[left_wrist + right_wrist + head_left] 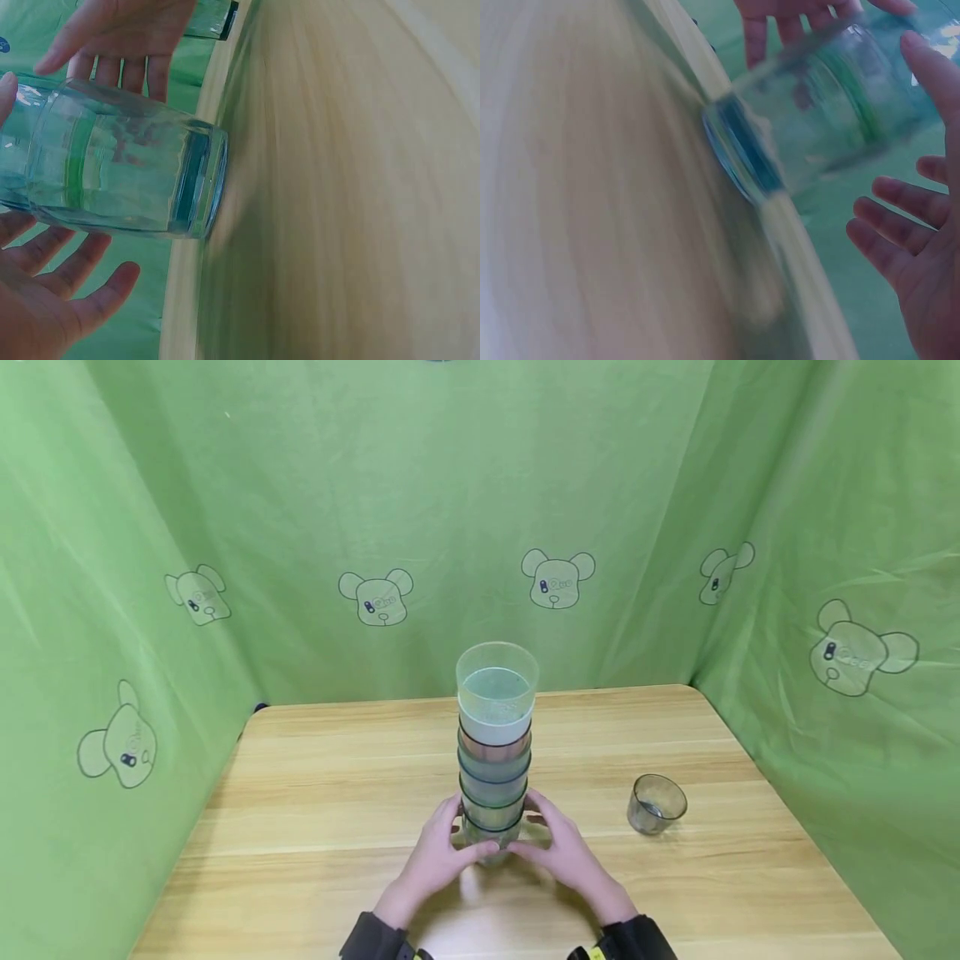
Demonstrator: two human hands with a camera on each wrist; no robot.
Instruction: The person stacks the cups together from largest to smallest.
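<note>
A tall upright stack of nested clear and tinted cups (495, 768) stands at the middle of the wooden table. My left hand (435, 860) holds its lower part from the left, and my right hand (562, 853) from the right. Both thumbs reach across the front and nearly meet. In the left wrist view, the bottom cup (127, 165) is see-through with a bluish base; the lower fingers of my left hand (52, 292) spread off its side. The right wrist view shows the lower fingers of my right hand (922, 247) likewise apart from the glass. Whether the base touches the table, I cannot tell.
A short, dark-tinted clear cup (656, 806) stands alone on the table, right of the stack. The light wooden table (322, 777) runs to a back edge against a green curtain (450, 485) printed with bear heads. Curtains also hang at both sides.
</note>
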